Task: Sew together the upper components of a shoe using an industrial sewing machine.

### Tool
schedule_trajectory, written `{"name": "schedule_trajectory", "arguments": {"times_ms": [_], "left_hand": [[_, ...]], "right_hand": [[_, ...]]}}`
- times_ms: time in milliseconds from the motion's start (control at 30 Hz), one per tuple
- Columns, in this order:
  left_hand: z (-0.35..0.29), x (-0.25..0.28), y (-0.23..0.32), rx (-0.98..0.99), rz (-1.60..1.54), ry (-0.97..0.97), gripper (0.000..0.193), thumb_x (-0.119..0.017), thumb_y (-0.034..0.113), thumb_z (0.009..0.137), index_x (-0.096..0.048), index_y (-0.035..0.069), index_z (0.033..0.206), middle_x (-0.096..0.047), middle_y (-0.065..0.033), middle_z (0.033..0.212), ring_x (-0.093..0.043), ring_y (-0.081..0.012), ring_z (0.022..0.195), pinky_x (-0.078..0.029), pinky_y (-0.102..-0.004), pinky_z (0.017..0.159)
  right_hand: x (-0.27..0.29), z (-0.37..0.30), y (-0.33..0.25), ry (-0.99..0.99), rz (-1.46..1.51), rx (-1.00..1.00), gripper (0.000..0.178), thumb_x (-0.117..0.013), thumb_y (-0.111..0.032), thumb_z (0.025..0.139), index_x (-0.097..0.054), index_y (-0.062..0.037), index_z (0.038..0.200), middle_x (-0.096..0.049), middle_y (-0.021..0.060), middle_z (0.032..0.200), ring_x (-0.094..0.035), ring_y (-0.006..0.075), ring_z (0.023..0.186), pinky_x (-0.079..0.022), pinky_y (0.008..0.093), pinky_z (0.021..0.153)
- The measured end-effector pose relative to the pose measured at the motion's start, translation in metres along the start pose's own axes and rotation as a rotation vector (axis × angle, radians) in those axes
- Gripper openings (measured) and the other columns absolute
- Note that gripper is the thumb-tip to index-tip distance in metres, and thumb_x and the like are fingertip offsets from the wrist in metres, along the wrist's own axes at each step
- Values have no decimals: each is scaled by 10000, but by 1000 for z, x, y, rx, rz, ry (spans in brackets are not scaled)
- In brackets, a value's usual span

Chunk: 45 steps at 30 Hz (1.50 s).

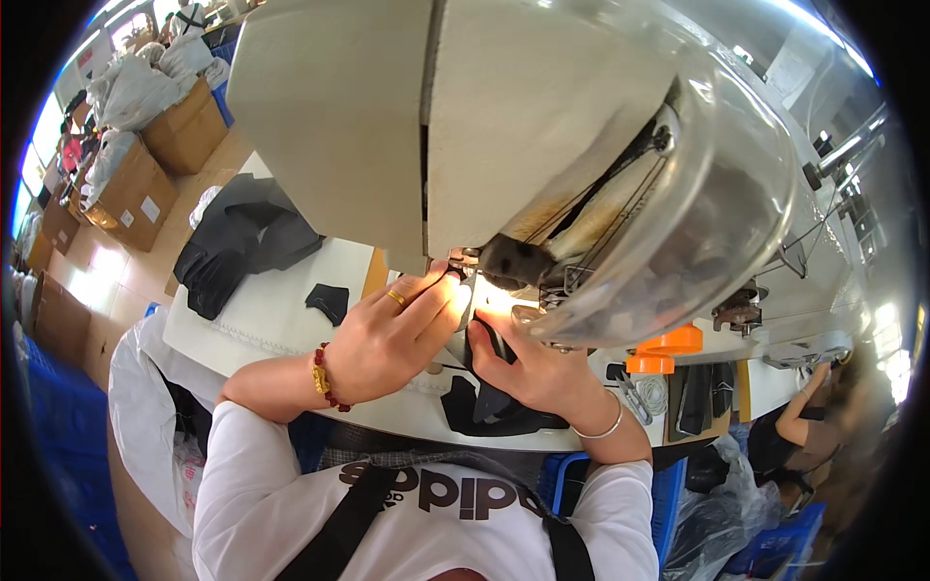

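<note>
Under the head of a large white sewing machine [329, 107], my two hands meet in the bright light by the needle area. My left hand [387, 339], with a ring and a beaded bracelet, has its fingers pressed together; their tips pinch a dark edge of fabric beside the presser foot [465, 257]. Close on its right, my right hand [538, 373] grips a black fabric piece [492, 341] between thumb and fingers. More black cut pieces [484, 407] lie below the right hand at the table's near edge. The stitching point itself is mostly hidden by my fingers.
A heap of black fabric [242, 242] and a small black piece [327, 303] lie on the white table at left. A clear plastic guard [746, 194] and orange knobs [664, 349] are at right. Scissors [632, 395] lie near a thread coil [654, 392]. Cardboard boxes [131, 198] stand beyond.
</note>
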State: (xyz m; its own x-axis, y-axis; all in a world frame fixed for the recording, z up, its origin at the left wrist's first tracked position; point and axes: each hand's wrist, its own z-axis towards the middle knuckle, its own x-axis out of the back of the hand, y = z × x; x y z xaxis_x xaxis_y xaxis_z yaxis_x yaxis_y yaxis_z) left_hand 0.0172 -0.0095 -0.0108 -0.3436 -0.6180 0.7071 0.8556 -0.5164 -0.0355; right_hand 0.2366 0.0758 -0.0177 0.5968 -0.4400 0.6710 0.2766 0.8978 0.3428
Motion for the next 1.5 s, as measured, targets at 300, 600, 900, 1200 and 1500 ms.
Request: {"name": "schedule_trajectory", "arguments": {"times_ms": [300,600,900,1200,1500], "left_hand": [[-7,-10,-7,-44,33,-52,363,-657,63,720,-667,-63,1061,-626,-170,1161,-653,-284,1013,-581,-353,854],[-3,-4,-4,-80,45,-17,339,-665,61,723,-651,-61,1039,-630,-195,1146,-667,-290,982,-586,-367,855],[-3,-6,-12,-39,-13,-72,259,-665,51,752,-641,-22,1000,-628,-170,1136,-665,-274,918,-577,-362,792],[-5,-2,-17,35,-120,-108,336,-651,52,784,-658,12,1118,-610,-120,1188,-622,-252,842,-548,-375,683],[8,14,-24,-127,-92,-35,313,-694,108,739,-664,68,1048,-621,-93,1119,-700,-211,871,-575,-311,688]], "right_hand": [[-1,15,4,6,386,-187,146,-767,-27,770,-714,-96,888,-683,67,1070,-698,191,825,-573,283,722],[-1,2,-3,-19,340,-148,226,-769,-22,763,-717,-92,972,-680,91,1062,-702,202,866,-575,296,766],[0,10,8,9,250,-46,192,-735,-79,784,-733,-91,976,-683,91,1130,-705,239,898,-572,323,782],[-3,-16,4,-49,121,-141,337,-724,-90,753,-763,-122,1086,-674,67,1198,-665,248,1048,-538,376,875],[13,-13,1,28,115,92,306,-780,-98,693,-708,-151,986,-690,17,1032,-685,179,836,-535,332,681]]}}
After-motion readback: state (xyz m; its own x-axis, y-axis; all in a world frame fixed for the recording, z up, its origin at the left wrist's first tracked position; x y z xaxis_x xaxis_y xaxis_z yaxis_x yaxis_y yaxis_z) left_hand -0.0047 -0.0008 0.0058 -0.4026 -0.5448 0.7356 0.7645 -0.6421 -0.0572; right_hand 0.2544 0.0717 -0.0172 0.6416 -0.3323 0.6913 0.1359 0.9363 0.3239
